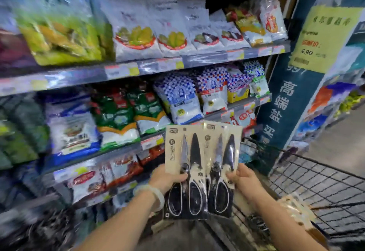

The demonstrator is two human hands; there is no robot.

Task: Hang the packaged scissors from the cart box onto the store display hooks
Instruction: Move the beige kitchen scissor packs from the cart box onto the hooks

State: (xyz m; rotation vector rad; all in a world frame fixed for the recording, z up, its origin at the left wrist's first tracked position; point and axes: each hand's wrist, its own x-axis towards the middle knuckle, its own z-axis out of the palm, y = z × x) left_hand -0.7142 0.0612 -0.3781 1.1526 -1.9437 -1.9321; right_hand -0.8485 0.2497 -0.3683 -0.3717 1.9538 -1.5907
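I hold two packs of scissors upright in front of the shelves. My left hand (166, 178) grips the left scissors pack (184, 164) at its left edge, thumb across the front. My right hand (244, 180) grips the right scissors pack (223, 160) at its right edge. The two beige cards overlap slightly in the middle, with black blades pointing up and black handles below. More packaged scissors (294, 209) lie in a cardboard box (314, 233) in the cart at lower right. No display hooks are visible.
Store shelves (138, 67) full of bagged goods stand ahead and to the left. A black wire cart (324, 183) is at the right. A blue end panel (286, 100) with a yellow price sign (325, 37) stands right of the shelves.
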